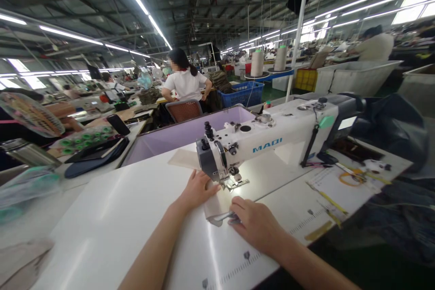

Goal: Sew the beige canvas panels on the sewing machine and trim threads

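Note:
A white sewing machine (268, 142) with blue lettering stands on the white table, its needle area lit. A pale beige strip of fabric (215, 206) runs under the presser foot (237, 184), and more of it lies behind the machine head. My left hand (199, 189) rests flat on the strip just left of the foot, fingers apart. Close in front of the foot, my right hand (254, 224) has its fingers curled round the strip's near end. A grey edge shows beneath those fingers; I cannot make out what it is.
Orange-handled scissors (351, 177) and a paper (331, 188) lie right of the machine. Behind the table is a lilac-lined bin (183, 133). Thread cones (257, 63) stand beyond it. A seated person (186, 84) is ahead. A steel flask (29, 154) and fan (32, 113) are left.

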